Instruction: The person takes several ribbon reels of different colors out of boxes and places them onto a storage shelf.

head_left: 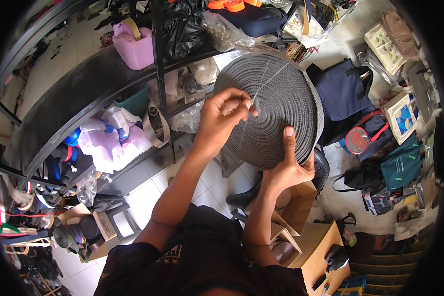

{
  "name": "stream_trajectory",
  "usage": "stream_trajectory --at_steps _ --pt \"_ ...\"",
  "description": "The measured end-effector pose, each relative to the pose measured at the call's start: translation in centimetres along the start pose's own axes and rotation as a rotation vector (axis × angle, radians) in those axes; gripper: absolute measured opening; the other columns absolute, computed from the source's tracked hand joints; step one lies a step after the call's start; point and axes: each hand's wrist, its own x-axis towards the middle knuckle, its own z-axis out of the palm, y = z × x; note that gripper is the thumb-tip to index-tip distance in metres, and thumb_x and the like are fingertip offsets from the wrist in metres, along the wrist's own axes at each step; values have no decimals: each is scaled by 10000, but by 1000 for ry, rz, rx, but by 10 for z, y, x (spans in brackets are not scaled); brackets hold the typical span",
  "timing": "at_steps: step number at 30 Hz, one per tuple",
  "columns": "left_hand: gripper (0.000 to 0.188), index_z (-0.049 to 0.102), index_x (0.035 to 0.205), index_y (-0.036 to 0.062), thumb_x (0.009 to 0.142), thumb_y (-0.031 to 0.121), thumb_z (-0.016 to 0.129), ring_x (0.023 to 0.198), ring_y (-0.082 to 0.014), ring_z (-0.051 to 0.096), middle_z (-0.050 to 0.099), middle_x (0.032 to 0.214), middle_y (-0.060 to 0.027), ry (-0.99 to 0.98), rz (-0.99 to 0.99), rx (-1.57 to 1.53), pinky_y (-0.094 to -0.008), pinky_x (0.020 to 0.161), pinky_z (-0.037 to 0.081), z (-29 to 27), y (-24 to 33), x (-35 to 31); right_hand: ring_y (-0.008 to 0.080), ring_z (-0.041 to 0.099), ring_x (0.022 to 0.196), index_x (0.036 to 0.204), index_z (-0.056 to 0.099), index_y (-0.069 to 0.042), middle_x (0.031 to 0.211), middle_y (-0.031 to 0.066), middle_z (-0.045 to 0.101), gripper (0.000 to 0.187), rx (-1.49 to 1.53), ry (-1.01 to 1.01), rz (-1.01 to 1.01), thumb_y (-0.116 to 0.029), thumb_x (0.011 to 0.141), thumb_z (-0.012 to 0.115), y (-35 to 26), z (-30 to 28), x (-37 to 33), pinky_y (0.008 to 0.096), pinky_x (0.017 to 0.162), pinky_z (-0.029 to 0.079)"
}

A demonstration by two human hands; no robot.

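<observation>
A large flat coil of grey webbing (286, 98) is raised in front of me, its round face turned toward me. Thin pale string (272, 77) crosses that face and comes together near the coil's middle. There my left hand (228, 113) is closed in a pinch on the string, thumb against fingertips. My right hand (292, 170) grips the coil's lower right rim; its thumb lies on the face, and the other fingers go behind the edge, partly hidden.
Left of the coil runs a black metal shelf (84, 89) with a pink container (133, 47) and plastic bags. Open cardboard boxes (298, 207) stand below my right arm. Bags, such as a navy one (343, 91), hang or lie on the right. White floor tiles (209, 202) show below.
</observation>
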Motion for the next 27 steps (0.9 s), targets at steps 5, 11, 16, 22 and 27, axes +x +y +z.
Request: stream_trajectory --at_steps 5,11,16,22,27 --pt "303 571 1059 38 814 89 742 727 -36 513 628 784 -30 -13 -53 -53 -198 635 382 -10 15 6 167 643 736 942 696 72 884 123 703 223 4 24 -20 46 732 766 10 17 -6 289 746 525" --pt "310 582 987 30 753 -28 776 636 -9 426 582 718 26 146 197 208 -167 580 346 -20 -5 17 144 638 722 927 702 66 878 113 707 214 -16 57 -41 41 728 774 20 36 -16 271 730 520" --pt "177 599 899 27 795 -12 737 620 -23 423 575 693 28 333 336 287 -187 563 339 -23 -21 28 139 633 715 920 704 63 871 103 708 214 -51 70 -58 38 723 781 28 50 -21 264 725 516" --pt "101 647 861 26 796 3 721 618 -80 462 623 717 -2 460 410 371 -230 571 363 -29 -28 42 136 629 713 931 699 69 869 106 706 231 -134 58 -91 35 720 786 44 61 -15 259 724 517" --pt "105 676 889 15 793 12 718 671 -120 564 679 780 -36 403 437 444 -241 615 404 -35 -20 54 146 639 716 939 695 76 873 112 706 243 -105 63 -75 19 724 792 50 63 6 268 729 525"
